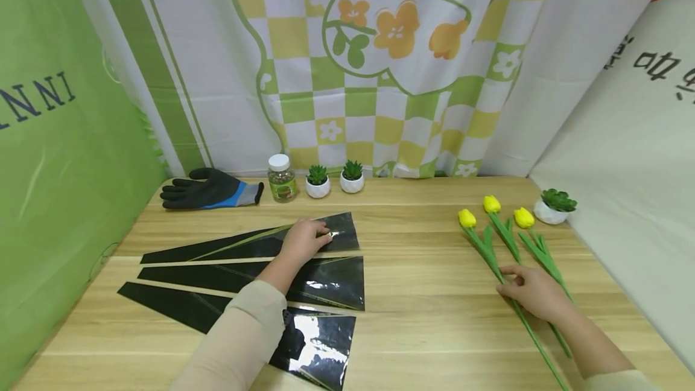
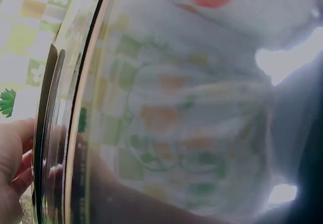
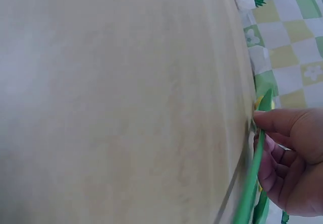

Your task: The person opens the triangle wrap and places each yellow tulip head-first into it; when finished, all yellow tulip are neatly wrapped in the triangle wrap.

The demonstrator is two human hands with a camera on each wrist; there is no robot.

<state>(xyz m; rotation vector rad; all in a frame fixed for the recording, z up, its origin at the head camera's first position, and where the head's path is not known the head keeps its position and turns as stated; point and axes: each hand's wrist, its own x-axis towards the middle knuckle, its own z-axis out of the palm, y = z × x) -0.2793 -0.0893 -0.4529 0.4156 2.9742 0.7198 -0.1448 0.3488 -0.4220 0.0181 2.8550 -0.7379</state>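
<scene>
Three tapered black plastic flower sleeves lie side by side on the table. At the farthest sleeve (image 1: 339, 231), my left hand (image 1: 304, 240) pinches the film near its wide right end. In the left wrist view, glossy film fills most of the picture, with the left hand (image 2: 12, 168) at its edge. The middle sleeve (image 1: 331, 282) and nearest sleeve (image 1: 320, 349) lie partly under the left forearm. On the right, my right hand (image 1: 532, 291) pinches the green stem of the leftmost yellow artificial tulip (image 1: 467, 218) between thumb and fingers. Two more tulips (image 1: 491, 204) (image 1: 523, 217) lie beside it.
Along the back stand a black and blue work glove (image 1: 212, 189), a white-lidded jar (image 1: 282, 180) and two small potted succulents (image 1: 318, 186) (image 1: 352, 181). Another potted succulent (image 1: 551, 213) is at the right edge. Printed cloth (image 1: 353, 101) hangs behind the table (image 1: 418, 246).
</scene>
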